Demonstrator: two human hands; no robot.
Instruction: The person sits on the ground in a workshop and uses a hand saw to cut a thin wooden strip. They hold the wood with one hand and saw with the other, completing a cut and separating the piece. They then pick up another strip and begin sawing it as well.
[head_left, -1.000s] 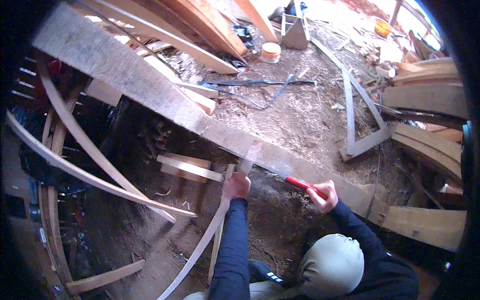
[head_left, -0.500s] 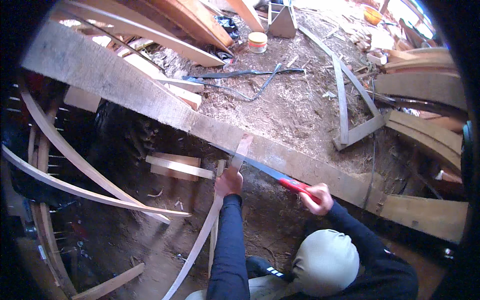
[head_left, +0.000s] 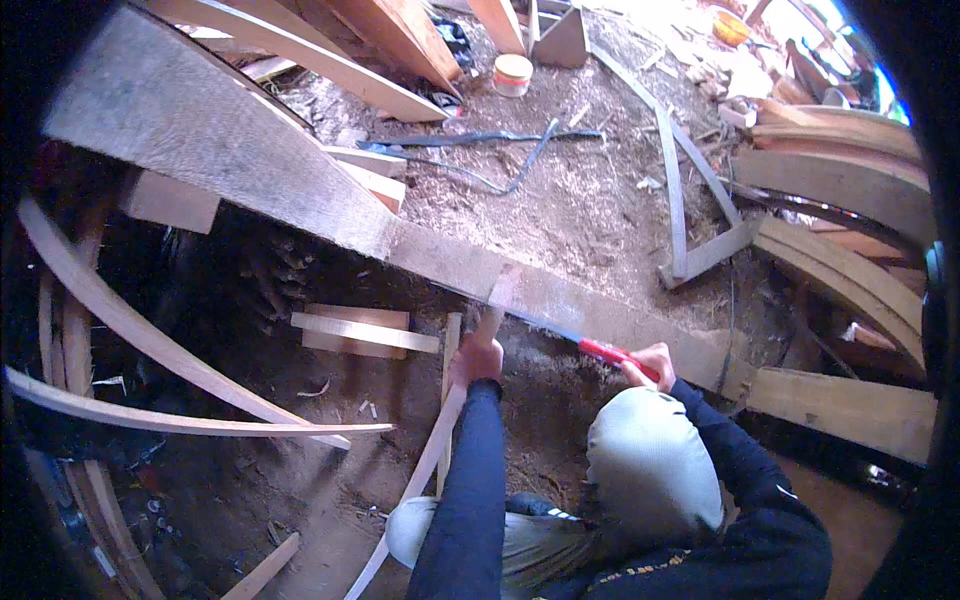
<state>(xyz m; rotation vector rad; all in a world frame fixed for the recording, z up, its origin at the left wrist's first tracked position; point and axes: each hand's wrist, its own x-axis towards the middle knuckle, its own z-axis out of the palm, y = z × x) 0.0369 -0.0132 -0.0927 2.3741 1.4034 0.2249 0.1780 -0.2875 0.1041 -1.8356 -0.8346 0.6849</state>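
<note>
My left hand [head_left: 477, 362] is closed around a long, thin, curved wooden strip [head_left: 425, 465]. The strip's far end rests on a thick wooden beam [head_left: 610, 308], and its near end runs down past my left forearm. My right hand [head_left: 652, 366] grips the red handle of a handsaw [head_left: 612, 354]. Its blade stretches left along the beam's near edge and meets the strip just beyond my left hand. The blade's tip is partly hidden by the strip and beam.
Curved wooden pieces [head_left: 160, 335] reach in from the left. A short block [head_left: 370, 322] and an upright slat [head_left: 450, 345] stand near my left hand. Beyond the beam lie black strapping [head_left: 460, 138], a lidded tub [head_left: 512, 74], a triangular wooden frame [head_left: 672, 190] and stacked curved timbers [head_left: 850, 185].
The view has shifted slightly. My right hand and the saw handle appear a little farther up and right. More of my legs shows; my left hand keeps its hold on the strip.
</note>
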